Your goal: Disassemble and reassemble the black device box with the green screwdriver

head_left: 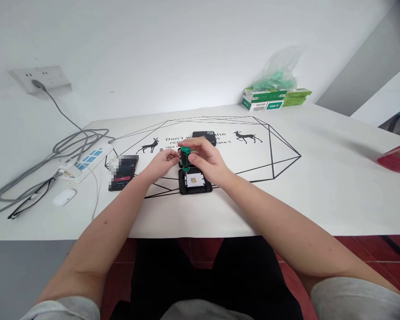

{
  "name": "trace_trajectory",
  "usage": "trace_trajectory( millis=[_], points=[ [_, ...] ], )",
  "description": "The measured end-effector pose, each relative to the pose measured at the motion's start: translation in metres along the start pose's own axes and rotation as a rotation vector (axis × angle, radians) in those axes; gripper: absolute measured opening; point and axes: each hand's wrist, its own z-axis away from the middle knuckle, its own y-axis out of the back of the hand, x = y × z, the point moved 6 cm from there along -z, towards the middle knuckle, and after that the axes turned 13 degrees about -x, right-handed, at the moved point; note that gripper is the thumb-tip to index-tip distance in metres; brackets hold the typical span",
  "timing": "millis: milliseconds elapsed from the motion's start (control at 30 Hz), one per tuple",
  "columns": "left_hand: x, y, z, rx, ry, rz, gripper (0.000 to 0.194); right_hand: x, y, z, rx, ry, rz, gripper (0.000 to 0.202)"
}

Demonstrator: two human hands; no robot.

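A green and black screwdriver [186,158] stands nearly upright in my right hand [206,160], its shaft pointing down at an open black case [195,191]. Inside the case lies a white plate with a small gold square [194,180]. My left hand [164,164] is just left of the screwdriver, its fingers curled and pinched together; whatever they hold is too small to name. Behind my right hand sits a dark flat box-like object [204,135], partly covered by the hand.
On the left are a phone [126,171], a power strip [93,162] with coiled grey cables, glasses [31,200] and a white earbud case [65,197]. Green and white boxes [265,98] with a plastic bag stand at the back right. A red package [398,159] lies far right.
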Motion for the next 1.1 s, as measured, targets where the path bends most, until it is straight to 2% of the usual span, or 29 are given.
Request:
trace_trajectory(
  millis=[133, 300, 400, 700, 933, 1000, 1100],
  points=[
    [0.001, -0.002, 0.001, -0.034, 0.004, 0.076, 0.037, 0.0, 0.0, 0.0, -0.017, -0.026, -0.083, 0.026],
    [0.01, -0.004, 0.005, -0.032, 0.035, -0.07, 0.03, 0.0, 0.001, -0.002, 0.03, -0.038, 0.083, 0.027],
    [0.015, -0.006, 0.007, -0.059, 0.034, -0.127, 0.026, 0.002, 0.0, -0.001, 0.038, -0.04, 0.086, 0.033],
    [0.007, -0.009, 0.005, -0.133, 0.067, -0.149, 0.015, -0.003, 0.002, -0.003, -0.067, -0.064, -0.122, 0.029],
    [0.012, -0.009, 0.007, -0.133, 0.07, -0.216, 0.019, 0.0, 0.0, -0.002, 0.009, -0.087, 0.051, 0.036],
    [0.012, -0.008, 0.007, -0.128, 0.064, -0.202, 0.019, 0.001, 0.002, -0.002, 0.009, -0.083, 0.029, 0.036],
    [0.009, -0.01, 0.005, -0.151, 0.046, -0.175, 0.02, 0.001, 0.002, -0.003, -0.062, -0.076, -0.07, 0.032]
  ],
)
